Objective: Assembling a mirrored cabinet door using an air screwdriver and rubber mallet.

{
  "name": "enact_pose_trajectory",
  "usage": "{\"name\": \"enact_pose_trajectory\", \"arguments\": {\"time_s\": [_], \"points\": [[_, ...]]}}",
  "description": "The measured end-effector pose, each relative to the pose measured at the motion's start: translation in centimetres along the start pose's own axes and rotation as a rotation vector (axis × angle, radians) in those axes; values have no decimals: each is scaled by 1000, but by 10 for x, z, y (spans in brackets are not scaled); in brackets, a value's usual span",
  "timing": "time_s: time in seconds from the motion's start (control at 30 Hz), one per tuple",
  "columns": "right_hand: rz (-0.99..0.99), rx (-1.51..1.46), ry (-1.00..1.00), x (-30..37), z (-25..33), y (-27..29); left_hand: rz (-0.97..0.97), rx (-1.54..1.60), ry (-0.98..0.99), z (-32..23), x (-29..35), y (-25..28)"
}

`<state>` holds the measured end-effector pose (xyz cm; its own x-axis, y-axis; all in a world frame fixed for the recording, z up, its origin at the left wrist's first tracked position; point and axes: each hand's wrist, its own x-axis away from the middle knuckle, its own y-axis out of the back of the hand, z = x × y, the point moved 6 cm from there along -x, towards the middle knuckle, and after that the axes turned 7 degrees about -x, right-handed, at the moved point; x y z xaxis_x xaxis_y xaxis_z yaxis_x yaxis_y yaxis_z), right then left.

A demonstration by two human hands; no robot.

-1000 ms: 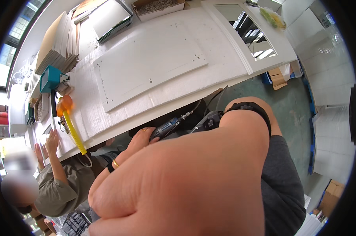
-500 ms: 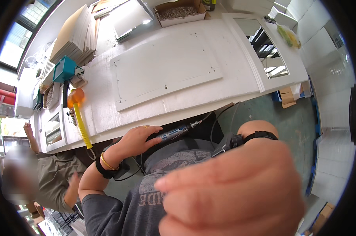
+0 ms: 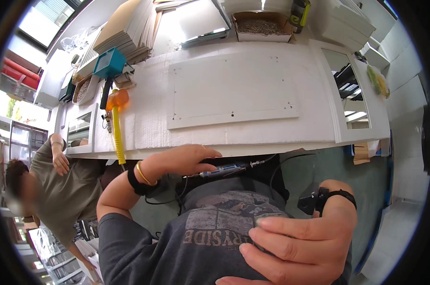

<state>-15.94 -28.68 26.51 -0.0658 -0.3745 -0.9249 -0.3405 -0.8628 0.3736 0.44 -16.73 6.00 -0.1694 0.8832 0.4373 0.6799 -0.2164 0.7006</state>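
A blue and grey pen-shaped power tool [image 3: 226, 170] with a metal hose fitting lies across my lap, below the table's front edge. My left hand [image 3: 184, 159] is over its left end, fingers stretched out and thumb along the tool; whether the palm touches it is hidden. Close to the camera, my right hand [image 3: 295, 247] hangs in front of my shirt with fingers spread and nothing in it. On the table in front of me, a flat white panel [image 3: 234, 88] shows small holes or fittings along its edges and corners.
A yellow-handled tool with an orange head [image 3: 118, 128] and a teal box-shaped device [image 3: 109, 64] are on the left. Behind stand stacked boards [image 3: 127, 28] and a box of small parts [image 3: 262, 28]. A mirrored white frame [image 3: 348, 90] lies right. A co-worker [image 3: 65, 185] sits left.
My right hand has drawn back from the camera and its fingers have spread. My left hand's fingers have straightened toward the table edge. The view has shifted, and the co-worker's arm has come down.
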Motion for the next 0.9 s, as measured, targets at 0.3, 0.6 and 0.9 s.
{"name": "enact_pose_trajectory", "arguments": {"time_s": [0.3, 0.6, 0.9], "points": [[320, -201, -372, 4, -53, -9, -158, -74, 106, 36, -2, 141], [127, 249, -1136, 90, -316, 75, -493, -486, 153, 65, -81, 286], [123, 691, -1120, 131, -509, 129, -886, -622, 323, 97, -166, 401]]}}
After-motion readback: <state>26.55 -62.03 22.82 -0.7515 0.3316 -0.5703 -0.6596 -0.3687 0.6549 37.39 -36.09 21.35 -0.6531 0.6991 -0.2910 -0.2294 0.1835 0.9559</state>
